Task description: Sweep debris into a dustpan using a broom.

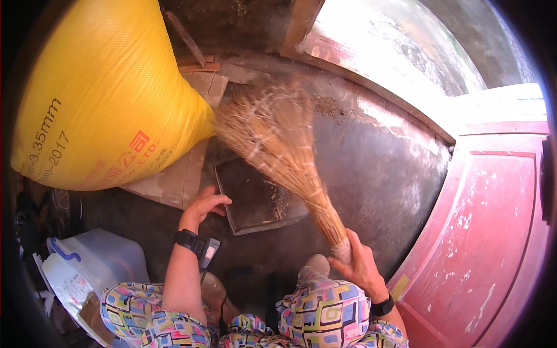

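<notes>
My right hand [359, 265] is closed around the bound handle of a straw hand broom [278, 135], whose blurred, fanned head reaches up and left over the floor. Under the broom lies a dark, shallow dustpan-like tray [252, 211] with a pale rim and bits of straw and debris inside. At the tray's left rim is my left hand [209, 204], its thumb against the edge and some fingers hidden behind it; how firmly it holds the rim cannot be told.
A big yellow woven sack [100, 95] stands upper left, by flattened cardboard [174, 187]. A translucent plastic bin [100, 252] sits lower left. On the right is a red wooden door [483, 243]; a wooden threshold [370, 82] crosses the top. Loose dirt [330, 106] lies near it.
</notes>
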The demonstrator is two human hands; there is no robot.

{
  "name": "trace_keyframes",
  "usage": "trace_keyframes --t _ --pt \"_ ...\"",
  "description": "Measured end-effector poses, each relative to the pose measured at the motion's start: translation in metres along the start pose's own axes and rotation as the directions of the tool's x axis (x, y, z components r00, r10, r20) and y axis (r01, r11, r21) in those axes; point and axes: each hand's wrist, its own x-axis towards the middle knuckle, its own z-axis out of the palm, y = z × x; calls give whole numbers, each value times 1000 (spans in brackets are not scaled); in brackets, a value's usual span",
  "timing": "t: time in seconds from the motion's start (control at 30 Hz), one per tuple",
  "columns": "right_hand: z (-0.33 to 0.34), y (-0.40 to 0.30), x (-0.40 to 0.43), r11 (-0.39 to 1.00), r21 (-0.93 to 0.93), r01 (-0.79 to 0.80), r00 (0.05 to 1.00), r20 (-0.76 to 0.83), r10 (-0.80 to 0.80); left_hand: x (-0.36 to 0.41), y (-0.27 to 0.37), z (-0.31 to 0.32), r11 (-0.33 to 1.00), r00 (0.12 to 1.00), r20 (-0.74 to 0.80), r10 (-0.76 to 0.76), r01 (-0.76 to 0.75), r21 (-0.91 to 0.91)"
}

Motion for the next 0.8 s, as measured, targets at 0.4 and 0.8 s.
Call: trace_keyframes --t 0.4,0.8 --pt "2 4 49 997 -72 -38 999 -38 35 -2 -6 -6 1000 999 -45 -6 6 0" --pt "-4 -4 50 979 -153 133 989 -41 -141 1 0 1 1000 1000 -16 -7 8 25"
